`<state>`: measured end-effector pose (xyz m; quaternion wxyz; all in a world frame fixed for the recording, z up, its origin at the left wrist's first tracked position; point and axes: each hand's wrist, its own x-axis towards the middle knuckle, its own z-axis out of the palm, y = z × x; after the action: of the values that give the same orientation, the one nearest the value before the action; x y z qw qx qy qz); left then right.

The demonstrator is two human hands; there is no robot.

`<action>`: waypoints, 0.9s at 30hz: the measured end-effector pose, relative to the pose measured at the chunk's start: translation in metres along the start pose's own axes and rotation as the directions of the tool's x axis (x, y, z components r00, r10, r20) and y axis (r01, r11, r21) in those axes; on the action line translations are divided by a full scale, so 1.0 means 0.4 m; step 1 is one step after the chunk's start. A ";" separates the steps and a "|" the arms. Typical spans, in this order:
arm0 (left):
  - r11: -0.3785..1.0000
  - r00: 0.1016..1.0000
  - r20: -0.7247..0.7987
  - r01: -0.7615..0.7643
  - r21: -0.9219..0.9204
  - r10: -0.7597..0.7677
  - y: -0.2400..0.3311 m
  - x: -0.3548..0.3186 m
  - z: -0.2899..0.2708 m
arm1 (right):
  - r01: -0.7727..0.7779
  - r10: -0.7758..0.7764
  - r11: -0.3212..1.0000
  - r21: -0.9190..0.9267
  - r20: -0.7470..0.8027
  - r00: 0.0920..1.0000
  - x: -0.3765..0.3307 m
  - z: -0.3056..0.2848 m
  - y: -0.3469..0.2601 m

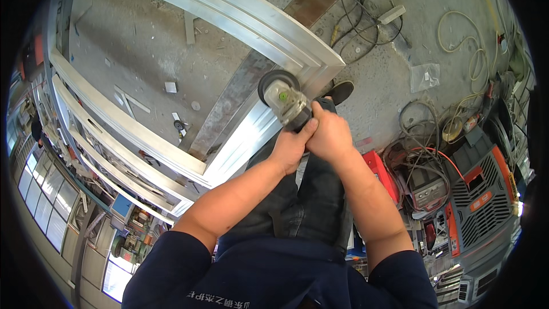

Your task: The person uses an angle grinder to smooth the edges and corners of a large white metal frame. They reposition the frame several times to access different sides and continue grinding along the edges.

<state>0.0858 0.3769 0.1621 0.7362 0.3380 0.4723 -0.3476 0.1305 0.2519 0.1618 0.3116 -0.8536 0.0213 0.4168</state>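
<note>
Both of my hands grip an angle grinder point(287, 100) in front of my legs. My left hand point(294, 144) is wrapped round its body near the head, with the thumb along it. On the rear of the tool, by its dark handle, my right hand point(331, 133) is closed. The grinder's round dark disc point(274, 83) lies over a corner of a silvery metal frame point(251, 20). Whether the disc touches the metal, I cannot tell. Below the grinder, a shiny side of the frame runs down toward the left, beside my legs.
Long pale metal profiles point(120, 117) lie at the left. On the right floor are tangled cables point(366, 28), a clear plastic bag point(425, 78), a red box point(380, 176) and a grey-orange machine point(480, 197). My shoe point(343, 92) is beside the frame's corner.
</note>
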 end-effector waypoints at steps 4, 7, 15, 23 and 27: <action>0.998 0.995 0.086 0.053 0.040 -0.056 0.043 0.042 -0.002 | 0.036 -0.037 0.999 -0.016 -0.067 0.997 0.031 -0.034 -0.019; 0.995 1.000 -0.029 -0.008 -0.099 0.005 -0.009 -0.008 0.034 | 0.056 -0.054 0.997 -0.053 0.041 0.998 0.001 -0.030 0.002; 0.996 0.999 -0.030 0.016 0.088 -0.013 0.011 -0.010 0.026 | -0.042 0.044 0.997 0.071 -0.026 0.999 -0.021 -0.025 -0.011; 0.781 0.944 0.033 -0.292 0.552 0.329 -0.117 -0.132 0.083 | -0.024 0.026 0.907 0.421 0.001 1.000 -0.188 -0.046 0.073; 0.701 0.937 0.178 -0.345 0.625 0.302 -0.167 -0.193 0.164 | -0.131 0.082 0.641 0.756 0.103 0.991 -0.254 -0.112 0.175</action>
<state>0.0361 0.3023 0.2440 0.6377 0.6372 0.2332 -0.3647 0.0749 0.1481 0.2200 0.6161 -0.6288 0.2352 0.4120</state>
